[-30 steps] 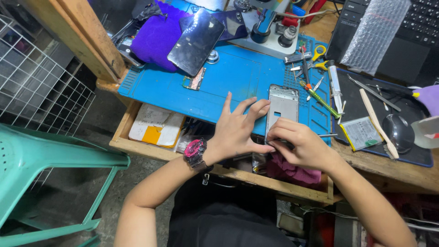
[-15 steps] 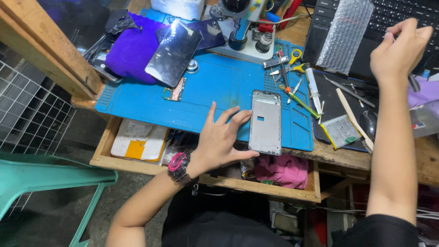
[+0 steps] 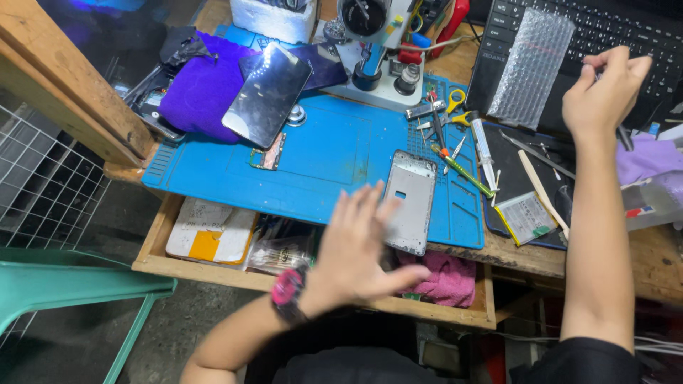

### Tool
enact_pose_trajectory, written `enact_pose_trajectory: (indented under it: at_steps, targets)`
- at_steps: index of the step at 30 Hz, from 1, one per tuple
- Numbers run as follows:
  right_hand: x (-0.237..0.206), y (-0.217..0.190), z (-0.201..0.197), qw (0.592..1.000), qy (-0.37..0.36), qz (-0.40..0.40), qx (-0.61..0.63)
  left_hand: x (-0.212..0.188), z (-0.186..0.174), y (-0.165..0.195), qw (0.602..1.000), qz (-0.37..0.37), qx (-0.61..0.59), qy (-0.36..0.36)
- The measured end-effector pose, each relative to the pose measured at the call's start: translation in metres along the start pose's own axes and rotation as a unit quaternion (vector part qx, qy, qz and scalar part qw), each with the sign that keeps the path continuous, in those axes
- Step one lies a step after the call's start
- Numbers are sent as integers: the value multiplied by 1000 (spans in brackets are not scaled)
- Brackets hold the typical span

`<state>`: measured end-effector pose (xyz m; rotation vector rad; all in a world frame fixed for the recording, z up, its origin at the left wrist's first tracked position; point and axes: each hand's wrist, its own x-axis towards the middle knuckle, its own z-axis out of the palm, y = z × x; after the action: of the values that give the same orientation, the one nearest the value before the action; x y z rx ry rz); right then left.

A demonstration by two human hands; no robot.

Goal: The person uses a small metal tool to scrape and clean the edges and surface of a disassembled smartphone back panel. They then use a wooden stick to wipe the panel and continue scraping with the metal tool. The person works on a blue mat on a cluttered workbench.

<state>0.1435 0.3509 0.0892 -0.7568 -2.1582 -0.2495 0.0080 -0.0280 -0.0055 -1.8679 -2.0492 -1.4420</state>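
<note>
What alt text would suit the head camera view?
A person's blurred left hand hovers beside a grey metal phone frame on a blue rubber work mat, while the right hand is raised near a black keyboard.

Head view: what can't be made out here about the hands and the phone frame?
- Left hand: motion-blurred; whether it touches the grey phone frame is unclear, and it covers the frame's lower left corner.
- Right hand: fingers curled over the keyboard; whether it pinches anything is hidden.
- Microscope: top cut off by the upper edge.
</note>
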Motion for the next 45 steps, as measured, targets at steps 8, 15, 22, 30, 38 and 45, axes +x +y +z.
enact_pose_trajectory:
  at_steps: [8,15,22,30,38,45]
  targets:
    - [-45,-66,-15,977,-39,-132,162,10,69,30,995,7,78,57]
    - [-72,-135,-37,936,-124,-174,278,26,27,7,992,26,-107,-68]
    - [-83,-152,-35,913,-182,-124,344,54,-6,-14,984,25,-68,-160]
    - [-93,-172,-10,890,-251,-104,365,32,-18,-41,997,-64,19,-35]
    - [-95,-204,21,878,-285,-119,365,27,-22,-57,994,-99,-39,-1]
    - [-98,-215,32,884,-278,-118,358,24,-24,-64,993,-104,-50,16]
